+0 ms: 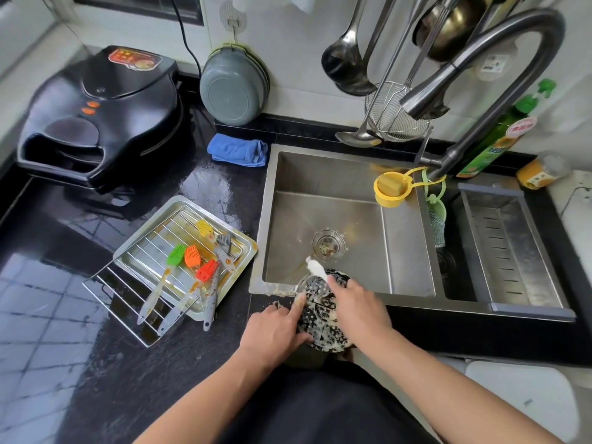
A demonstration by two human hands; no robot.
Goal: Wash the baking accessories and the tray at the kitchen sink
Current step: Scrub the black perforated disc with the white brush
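A round perforated metal plate [320, 310], covered in soap foam, is held over the near rim of the steel sink [336, 174]. My left hand [275, 331] grips its left edge, index finger stretched along the rim. My right hand [355, 302] holds a white foamy brush [315, 269] against the plate's top. On the black counter to the left lies a greasy metal tray [153, 251] with a wire rack [128, 312] and several silicone basting brushes [192, 261], coloured yellow, grey, green, orange and red.
A black electric griddle [99, 120] stands at the back left, a blue cloth [238, 150] beside the sink. The faucet [499, 72] arches over the sink's right side, with a yellow soap holder [392, 189], a drain basket [509, 248], a detergent bottle [499, 136] and hanging utensils [384, 75].
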